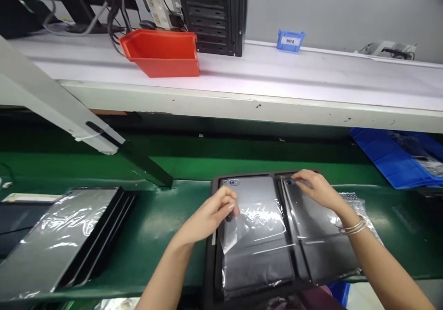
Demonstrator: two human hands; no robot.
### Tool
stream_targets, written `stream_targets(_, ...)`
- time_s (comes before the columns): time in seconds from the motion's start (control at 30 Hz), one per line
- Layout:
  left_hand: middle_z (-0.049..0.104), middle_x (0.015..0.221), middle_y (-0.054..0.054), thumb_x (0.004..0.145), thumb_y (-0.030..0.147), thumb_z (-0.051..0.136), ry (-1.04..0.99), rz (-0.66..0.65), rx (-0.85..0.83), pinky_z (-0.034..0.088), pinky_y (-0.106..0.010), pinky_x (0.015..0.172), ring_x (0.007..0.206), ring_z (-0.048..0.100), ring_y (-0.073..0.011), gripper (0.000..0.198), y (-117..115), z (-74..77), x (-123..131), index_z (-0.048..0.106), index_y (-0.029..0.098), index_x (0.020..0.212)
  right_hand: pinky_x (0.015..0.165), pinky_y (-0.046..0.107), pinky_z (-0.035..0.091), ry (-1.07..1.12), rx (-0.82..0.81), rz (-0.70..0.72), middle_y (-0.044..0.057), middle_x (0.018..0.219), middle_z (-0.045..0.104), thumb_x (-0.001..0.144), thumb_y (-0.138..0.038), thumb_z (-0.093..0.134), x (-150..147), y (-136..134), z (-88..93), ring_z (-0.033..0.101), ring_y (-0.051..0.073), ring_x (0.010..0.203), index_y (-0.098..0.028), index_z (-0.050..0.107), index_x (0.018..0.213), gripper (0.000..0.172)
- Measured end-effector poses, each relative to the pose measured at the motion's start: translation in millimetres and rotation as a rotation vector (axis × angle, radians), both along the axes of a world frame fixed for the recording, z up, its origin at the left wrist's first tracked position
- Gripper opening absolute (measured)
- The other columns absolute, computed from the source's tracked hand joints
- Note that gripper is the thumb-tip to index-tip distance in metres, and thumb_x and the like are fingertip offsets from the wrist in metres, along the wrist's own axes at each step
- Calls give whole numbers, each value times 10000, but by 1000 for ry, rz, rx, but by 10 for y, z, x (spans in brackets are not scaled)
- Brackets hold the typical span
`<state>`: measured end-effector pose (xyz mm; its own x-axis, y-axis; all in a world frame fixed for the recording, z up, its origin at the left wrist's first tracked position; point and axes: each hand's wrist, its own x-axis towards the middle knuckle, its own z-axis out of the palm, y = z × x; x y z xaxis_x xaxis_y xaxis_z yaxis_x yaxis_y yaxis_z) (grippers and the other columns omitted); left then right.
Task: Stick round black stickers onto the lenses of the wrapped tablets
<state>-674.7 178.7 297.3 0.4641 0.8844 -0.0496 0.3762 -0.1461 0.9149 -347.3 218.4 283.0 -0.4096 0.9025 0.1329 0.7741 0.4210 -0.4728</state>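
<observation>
Two grey tablets lie side by side in a black foam tray [210, 273]. Clear plastic covers much of the left tablet [256, 264], whose camera shows at its top left corner. My left hand [216, 213] pinches a raised flap of clear plastic film [233, 236] over that tablet's left side. At the upper edge of the right tablet [325, 250], the bent fingers of my right hand [316, 190] close on its top left corner near the camera. The exact contact of those fingertips is partly hidden.
More plastic-wrapped tablets [65, 236] lie stacked on the green mat [162, 236] at left. A white shelf [277, 81] crosses above, bearing a red bin [166, 61] and a small blue box [290, 41]. Its post [86, 121] stands left; a blue bin [391, 157] sits right.
</observation>
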Motion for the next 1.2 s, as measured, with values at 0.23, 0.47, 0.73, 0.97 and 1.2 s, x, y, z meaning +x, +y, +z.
stream_targets(0.23,599,1048,-136,887,264,415,852,-40,234,514,-348,635,709,672,-234,215,-90,-69,630,559,142,990,753,391,498,-161,-8,15,71,887,633,869,-195,519,649,-332,-396,586,219,844,-162,580,995,144)
stream_targets(0.47,637,951,-141,859,142,442,995,-112,225,501,-356,630,766,674,-281,141,29,-94,734,564,135,929,730,314,458,-89,63,-10,50,841,573,907,-178,448,584,-324,-460,549,177,794,-170,563,843,131)
stream_targets(0.73,616,878,-49,879,138,396,955,-140,234,419,-272,559,656,633,-185,178,-19,269,723,555,179,813,653,306,369,-23,279,-48,31,751,542,915,-238,418,906,-327,90,485,181,723,-201,498,752,186)
stream_targets(0.97,584,941,-46,873,225,456,1004,65,293,409,-288,600,719,637,-205,128,460,593,877,581,207,859,752,364,386,-87,366,-135,78,856,590,911,-346,419,843,232,119,509,227,807,-201,590,877,227)
stream_targets(1.2,635,993,-81,872,379,439,906,286,161,452,-274,713,890,632,-223,319,401,159,344,559,172,1083,717,357,440,68,71,-457,83,808,620,817,-523,447,1217,-59,-525,570,228,734,-150,625,971,441)
